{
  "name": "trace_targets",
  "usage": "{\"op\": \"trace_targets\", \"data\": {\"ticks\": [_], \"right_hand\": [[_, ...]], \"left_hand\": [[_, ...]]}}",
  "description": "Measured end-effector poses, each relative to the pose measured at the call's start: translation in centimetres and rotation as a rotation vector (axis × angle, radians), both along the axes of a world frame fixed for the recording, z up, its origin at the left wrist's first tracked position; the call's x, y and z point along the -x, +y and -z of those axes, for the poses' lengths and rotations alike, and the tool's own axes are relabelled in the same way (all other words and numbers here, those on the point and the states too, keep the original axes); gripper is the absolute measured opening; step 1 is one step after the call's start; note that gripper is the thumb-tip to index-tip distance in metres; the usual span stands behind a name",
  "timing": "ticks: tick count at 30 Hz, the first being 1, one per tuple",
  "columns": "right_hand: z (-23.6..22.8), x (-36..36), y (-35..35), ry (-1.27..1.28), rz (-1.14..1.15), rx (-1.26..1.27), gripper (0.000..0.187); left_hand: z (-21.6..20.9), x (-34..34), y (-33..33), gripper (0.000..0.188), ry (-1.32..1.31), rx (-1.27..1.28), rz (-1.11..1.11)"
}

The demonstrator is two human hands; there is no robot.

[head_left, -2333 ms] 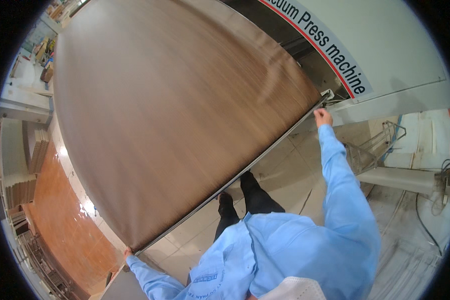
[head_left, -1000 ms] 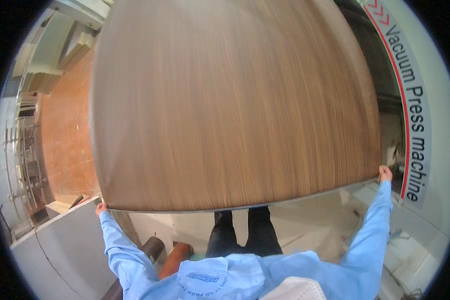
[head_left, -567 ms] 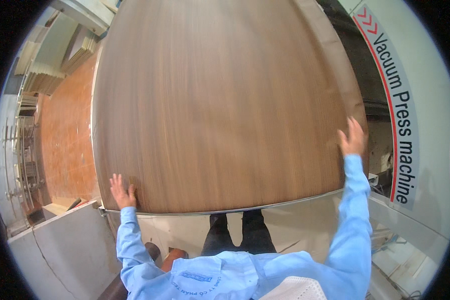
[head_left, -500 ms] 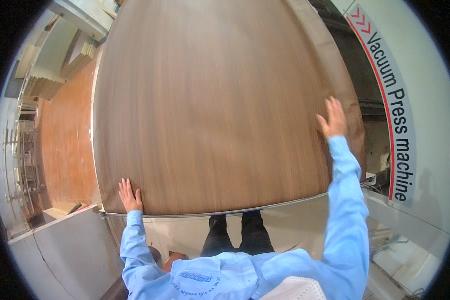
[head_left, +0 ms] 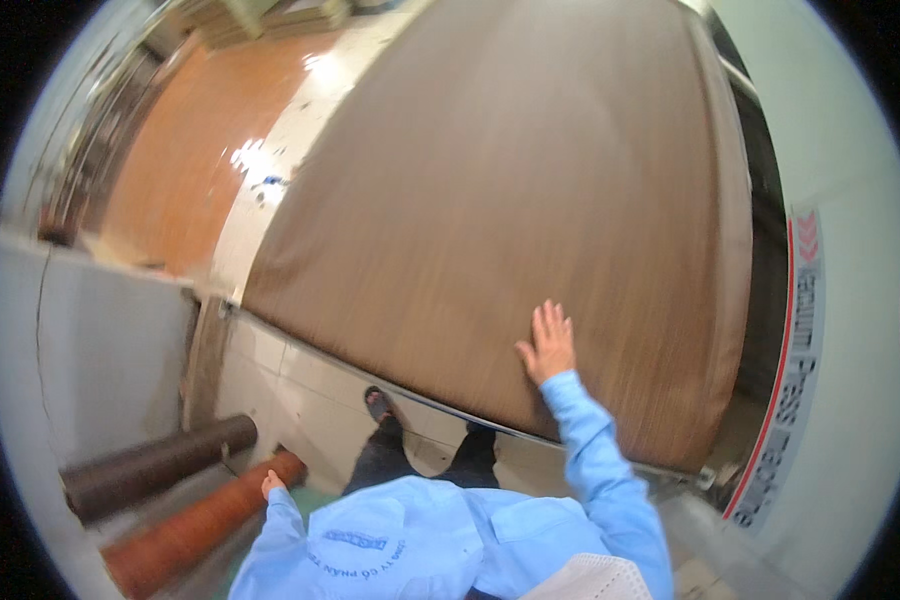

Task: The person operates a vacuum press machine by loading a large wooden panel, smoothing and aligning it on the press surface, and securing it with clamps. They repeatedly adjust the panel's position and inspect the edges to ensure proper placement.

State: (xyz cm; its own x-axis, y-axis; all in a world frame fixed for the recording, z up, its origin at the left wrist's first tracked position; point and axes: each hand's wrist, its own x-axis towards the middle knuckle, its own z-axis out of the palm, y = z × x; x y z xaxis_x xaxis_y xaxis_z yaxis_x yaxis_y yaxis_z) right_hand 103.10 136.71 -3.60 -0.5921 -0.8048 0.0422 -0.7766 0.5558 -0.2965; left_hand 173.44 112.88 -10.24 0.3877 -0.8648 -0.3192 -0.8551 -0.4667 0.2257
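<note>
A large brown wood-grain sheet (head_left: 490,220) covers the long table in front of me, with faint ripples along its right side. My right hand (head_left: 548,342) lies on it near the front edge, palm down, fingers stretched out and holding nothing. Off the table, at lower left, my left hand (head_left: 272,484) hangs beside my body. In the picture it overlaps the end of a reddish-brown roll (head_left: 205,525); whether it touches the roll cannot be made out. Its fingers are too small and blurred to read.
A dark brown roll (head_left: 160,468) lies beside the reddish one, near a grey partition (head_left: 110,360). A metal rail (head_left: 410,397) runs along the table's front edge. To the right stands a pale machine panel (head_left: 860,300) with a red stripe. An orange board (head_left: 195,150) lies at far left.
My left hand has come off the sheet and dropped down to my left side. The right hand has slid nearer to me across the sheet. My view has turned to the left.
</note>
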Motion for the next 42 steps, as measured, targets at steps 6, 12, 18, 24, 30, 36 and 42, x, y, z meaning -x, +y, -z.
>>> {"op": "trace_targets", "data": {"ticks": [6,12,18,24,30,36,42], "right_hand": [[-4.7,-21.4,-14.3,-0.358,-0.269,0.375,0.038],[-4.3,-24.6,-38.7,-0.036,-0.248,0.356,0.057],[0.5,-22.8,-55.0,0.091,0.081,-0.083,0.082],[2.8,-27.7,-57.3,0.182,0.273,-0.100,0.088],[0.7,-27.8,-61.0,0.174,0.397,-0.246,0.100],[-0.2,-20.8,-70.0,0.199,0.588,-0.380,0.102],[-1.9,-10.7,-82.7,0.136,0.551,-0.221,0.065]], "left_hand": [[8.9,-9.9,0.0,0.042,0.028,-0.251,-0.218],[16.6,-12.6,-15.3,0.032,0.630,-0.283,-0.242],[9.5,-9.5,-33.6,0.029,0.828,-0.143,0.039],[4.2,-9.1,-48.3,0.028,0.807,-0.118,0.223],[3.2,-14.8,-60.2,0.032,0.336,-0.335,0.469],[1.0,-18.7,-71.6,0.021,0.419,-0.555,-0.130],[2.7,-11.5,-85.5,0.027,0.598,-0.515,-0.199]]}}
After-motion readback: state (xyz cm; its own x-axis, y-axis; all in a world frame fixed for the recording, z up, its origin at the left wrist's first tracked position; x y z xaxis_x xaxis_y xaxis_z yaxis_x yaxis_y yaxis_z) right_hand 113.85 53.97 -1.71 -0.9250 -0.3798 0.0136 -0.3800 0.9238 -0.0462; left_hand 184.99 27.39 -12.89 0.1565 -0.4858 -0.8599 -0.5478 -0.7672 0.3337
